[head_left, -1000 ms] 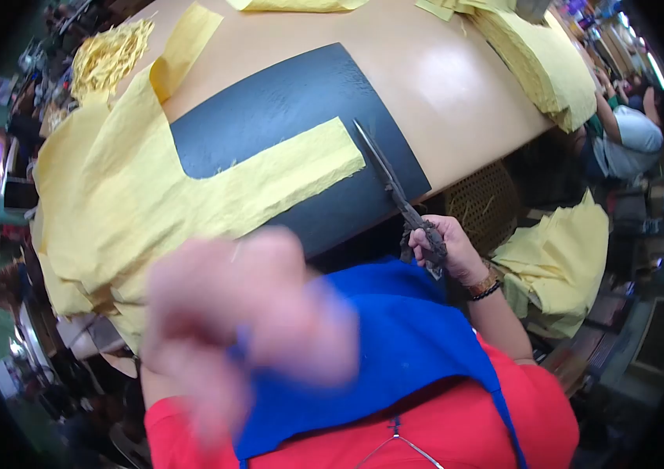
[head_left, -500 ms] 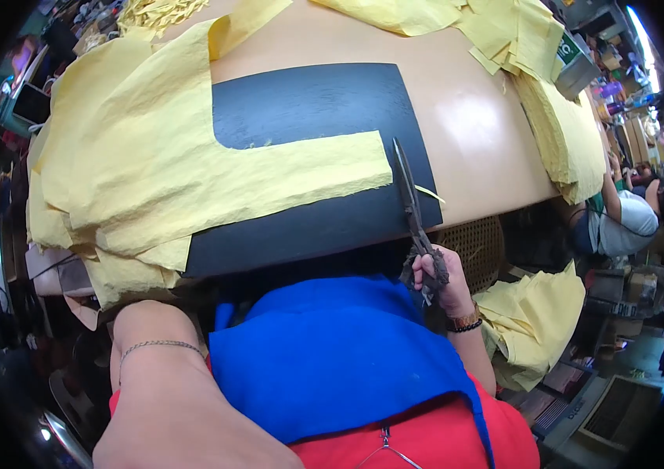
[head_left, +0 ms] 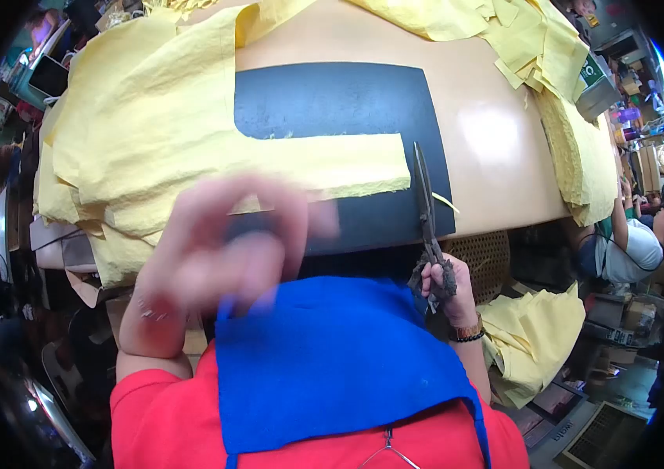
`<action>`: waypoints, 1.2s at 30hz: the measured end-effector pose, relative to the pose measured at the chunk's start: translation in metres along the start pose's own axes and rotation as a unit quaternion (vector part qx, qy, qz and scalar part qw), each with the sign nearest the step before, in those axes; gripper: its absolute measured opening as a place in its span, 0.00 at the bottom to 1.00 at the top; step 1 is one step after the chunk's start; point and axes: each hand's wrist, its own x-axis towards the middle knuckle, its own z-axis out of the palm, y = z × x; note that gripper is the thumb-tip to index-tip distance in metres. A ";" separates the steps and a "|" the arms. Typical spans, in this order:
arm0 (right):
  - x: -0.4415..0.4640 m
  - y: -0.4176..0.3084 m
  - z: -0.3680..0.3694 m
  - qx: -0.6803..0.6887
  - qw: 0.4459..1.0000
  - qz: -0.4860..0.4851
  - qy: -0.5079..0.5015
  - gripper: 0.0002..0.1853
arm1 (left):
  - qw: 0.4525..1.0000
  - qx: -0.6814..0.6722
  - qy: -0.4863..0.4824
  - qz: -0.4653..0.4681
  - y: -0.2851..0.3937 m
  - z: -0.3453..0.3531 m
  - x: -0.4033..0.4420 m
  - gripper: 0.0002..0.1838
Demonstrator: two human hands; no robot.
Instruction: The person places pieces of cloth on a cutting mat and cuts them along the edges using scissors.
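My right hand [head_left: 457, 285] grips the dark, worn handles of a large pair of scissors [head_left: 424, 195], whose blades point away from me over the right side of a black mat [head_left: 332, 98]. On the mat lies a wide sheet of yellow fabric [head_left: 136, 117], with a long strip-like arm reaching right and ending just left of the blades. My left hand [head_left: 262, 234] is smeared by motion above the fabric's near edge; its fingers look bent, and I cannot make out anything in them. A thin yellow sliver [head_left: 446, 202] lies right of the blades.
A thick stack of yellow fabric [head_left: 582, 156] sits along the table's [head_left: 496, 148] right edge, with loose yellow pieces [head_left: 535, 39] behind it. More crumpled yellow fabric [head_left: 531, 336] lies low at my right, by a woven chair [head_left: 480, 254]. A person in white [head_left: 629, 250] is at the far right.
My left arm has swung up from beside my body, bringing the hand over the mat's near edge. The right hand still holds the scissors; the whole view has shifted slightly.
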 end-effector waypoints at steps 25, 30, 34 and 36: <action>-0.008 0.010 -0.004 0.037 0.998 -0.057 0.013 0.17 | 0.741 0.668 0.006 -0.062 -0.176 -0.128 0.069 0.42; 0.001 0.000 0.004 0.010 0.998 0.017 -0.059 0.14 | 0.813 0.582 0.036 -0.007 -0.139 -0.077 0.003 0.33; 0.004 0.000 0.003 0.004 0.995 0.029 -0.092 0.15 | 0.859 0.504 -0.091 -0.013 -0.107 -0.010 -0.031 0.35; 0.005 -0.001 0.002 0.023 0.993 0.042 -0.109 0.16 | 0.870 0.483 -0.096 -0.035 -0.106 0.012 -0.034 0.30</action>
